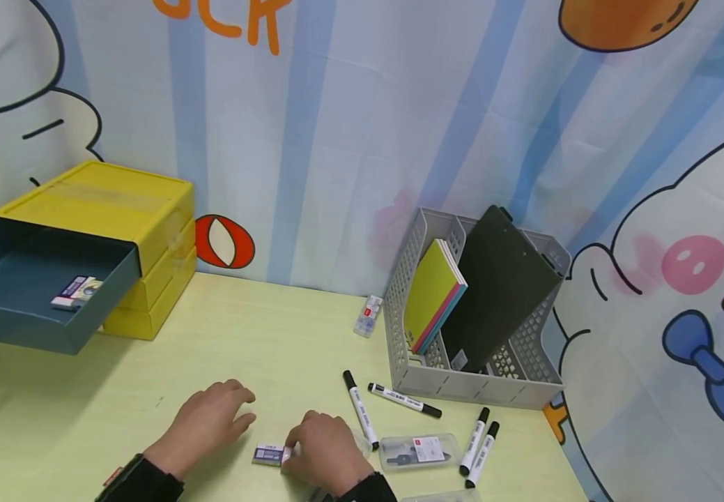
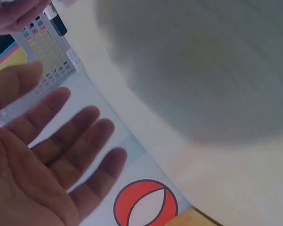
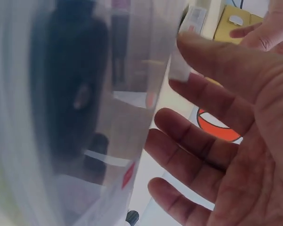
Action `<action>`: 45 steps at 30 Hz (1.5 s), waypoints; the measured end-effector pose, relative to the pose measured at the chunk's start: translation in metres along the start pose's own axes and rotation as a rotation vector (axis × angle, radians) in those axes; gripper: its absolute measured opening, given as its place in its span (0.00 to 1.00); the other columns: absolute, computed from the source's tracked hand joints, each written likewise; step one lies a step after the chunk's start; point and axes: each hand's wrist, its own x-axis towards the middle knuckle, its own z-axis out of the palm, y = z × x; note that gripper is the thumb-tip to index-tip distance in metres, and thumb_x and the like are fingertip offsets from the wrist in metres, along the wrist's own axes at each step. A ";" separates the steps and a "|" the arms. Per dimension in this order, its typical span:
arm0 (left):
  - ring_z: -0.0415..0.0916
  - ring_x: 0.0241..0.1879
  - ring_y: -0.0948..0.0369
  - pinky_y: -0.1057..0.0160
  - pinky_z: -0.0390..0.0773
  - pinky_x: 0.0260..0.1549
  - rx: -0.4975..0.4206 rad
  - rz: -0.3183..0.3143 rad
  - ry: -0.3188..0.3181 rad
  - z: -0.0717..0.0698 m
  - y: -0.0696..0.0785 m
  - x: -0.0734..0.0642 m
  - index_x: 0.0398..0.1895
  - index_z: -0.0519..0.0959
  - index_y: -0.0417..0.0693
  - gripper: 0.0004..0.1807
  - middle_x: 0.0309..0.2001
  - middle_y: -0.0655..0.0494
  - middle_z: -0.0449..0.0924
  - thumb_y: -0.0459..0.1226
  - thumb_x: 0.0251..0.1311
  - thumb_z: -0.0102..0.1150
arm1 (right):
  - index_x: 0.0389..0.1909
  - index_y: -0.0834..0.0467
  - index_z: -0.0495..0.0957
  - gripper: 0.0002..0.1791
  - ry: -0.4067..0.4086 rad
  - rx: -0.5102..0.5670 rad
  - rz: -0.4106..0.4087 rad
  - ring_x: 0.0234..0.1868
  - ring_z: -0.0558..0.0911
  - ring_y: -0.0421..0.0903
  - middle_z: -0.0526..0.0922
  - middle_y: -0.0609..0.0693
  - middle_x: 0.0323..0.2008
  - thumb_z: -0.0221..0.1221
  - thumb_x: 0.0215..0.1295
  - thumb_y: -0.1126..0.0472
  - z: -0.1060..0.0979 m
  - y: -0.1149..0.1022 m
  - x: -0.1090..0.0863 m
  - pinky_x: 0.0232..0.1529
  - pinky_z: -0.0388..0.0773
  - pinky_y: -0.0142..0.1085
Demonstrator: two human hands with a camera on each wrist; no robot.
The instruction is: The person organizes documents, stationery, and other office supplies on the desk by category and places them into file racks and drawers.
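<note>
Head view, lower centre: the right hand (image 1: pixel 327 450) pinches a sleeved eraser (image 1: pixel 267 455) over the bench (image 1: pixel 255 335), seemingly the pick-up step; the next move probably needs a steady lift. The left hand (image 1: pixel 208 422), holding nothing, fingers apart, lies between it and the upper-left drawer (image 1: pixel 23 328). Markers (image 1: pixel 361 411) and a clear case (image 1: pixel 419 451) crowd the right.

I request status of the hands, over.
Left hand empty. Right hand pinching small purple-and-white rectangular eraser. Clear rectangular plastic case nearby, apparently not blocking.
</note>
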 end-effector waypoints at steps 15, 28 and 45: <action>0.78 0.39 0.59 0.54 0.79 0.39 -0.165 0.167 -0.180 0.007 0.013 0.004 0.45 0.83 0.42 0.18 0.39 0.57 0.81 0.39 0.52 0.74 | 0.37 0.49 0.88 0.09 0.169 0.017 -0.044 0.29 0.77 0.37 0.81 0.42 0.30 0.70 0.56 0.52 -0.007 0.008 0.000 0.27 0.68 0.30; 0.66 0.27 0.70 0.63 0.72 0.27 -0.134 0.290 -0.088 0.007 0.011 0.001 0.34 0.83 0.48 0.07 0.30 0.67 0.75 0.36 0.54 0.72 | 0.42 0.50 0.87 0.12 0.163 0.066 -0.019 0.30 0.78 0.38 0.82 0.44 0.32 0.69 0.59 0.51 -0.012 0.008 -0.001 0.27 0.69 0.30; 0.68 0.28 0.63 0.58 0.74 0.31 -0.091 0.028 -0.107 -0.012 0.013 0.007 0.34 0.83 0.47 0.10 0.29 0.63 0.76 0.38 0.52 0.74 | 0.45 0.53 0.85 0.19 0.029 0.084 0.142 0.35 0.80 0.40 0.83 0.46 0.33 0.71 0.54 0.49 -0.016 0.014 -0.006 0.31 0.74 0.34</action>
